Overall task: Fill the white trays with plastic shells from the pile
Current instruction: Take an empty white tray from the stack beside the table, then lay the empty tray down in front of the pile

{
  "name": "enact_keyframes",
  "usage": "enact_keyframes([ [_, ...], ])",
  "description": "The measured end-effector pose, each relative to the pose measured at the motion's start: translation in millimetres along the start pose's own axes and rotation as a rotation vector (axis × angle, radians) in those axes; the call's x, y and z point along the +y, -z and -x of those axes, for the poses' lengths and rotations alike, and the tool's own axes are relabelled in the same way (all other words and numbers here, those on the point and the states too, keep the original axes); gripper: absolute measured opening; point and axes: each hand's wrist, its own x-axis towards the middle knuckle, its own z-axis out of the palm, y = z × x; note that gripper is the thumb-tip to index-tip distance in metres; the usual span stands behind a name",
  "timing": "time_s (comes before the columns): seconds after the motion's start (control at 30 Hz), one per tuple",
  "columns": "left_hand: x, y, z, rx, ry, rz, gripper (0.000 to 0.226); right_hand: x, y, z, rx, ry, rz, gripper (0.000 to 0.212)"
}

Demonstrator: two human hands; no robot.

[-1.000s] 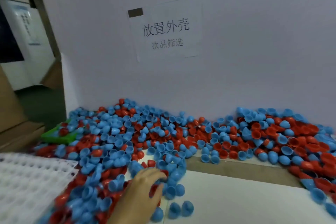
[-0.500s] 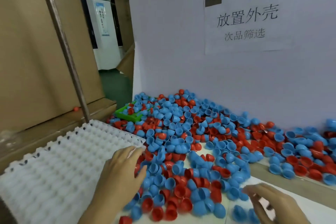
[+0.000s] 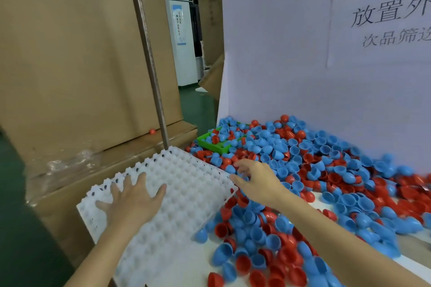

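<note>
Left hand [image 3: 133,200] flat, fingers splayed, on white tray [image 3: 186,193]; right hand [image 3: 258,182] nearer pile [image 3: 326,170] (just past tray's right edge), fingers loosely curled, seemingly empty.

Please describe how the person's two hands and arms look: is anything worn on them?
The left hand and the right hand are bare, with no gloves, rings or watch in view. Both forearms are bare as far as the picture shows; no sleeve appears.
</note>
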Motion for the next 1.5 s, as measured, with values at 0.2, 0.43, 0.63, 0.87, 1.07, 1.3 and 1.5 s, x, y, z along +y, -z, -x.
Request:
enact_keyframes([
  [0.2, -48, 11, -45, -0.101, 0.251, 0.149, 0.096, -15, -37, -46, -0.077, -0.119, 0.099, 0.076],
  [0.43, -54, -11, -56, -0.136, 0.247, 0.140, 0.096, -19, -65, -64, -0.189, -0.219, 0.397, 0.078],
  [0.63, -50, -13, -57, -0.109, 0.268, 0.207, 0.086, -22, -67, -68, -0.082, -0.261, 0.275, 0.068],
  [0.87, -38, 0, -48, 0.019, 0.272, 0.308, 0.073, -28, -56, -65, 0.035, -0.224, 0.055, 0.050],
  [1.07, -22, 15, -31, 0.144, 0.177, 0.538, 0.049, -29, -26, -50, 0.161, -0.200, -0.049, 0.041],
  [1.3, 29, 22, -6, 0.341, 0.024, 0.938, 0.040, 14, 51, 19, 0.407, -0.241, -0.082, 0.059],
  [1.5, 114, 1, 43, -0.172, 0.086, 1.433, 0.031, 69, 115, 131, 0.676, -0.355, 0.033, 0.057],
])
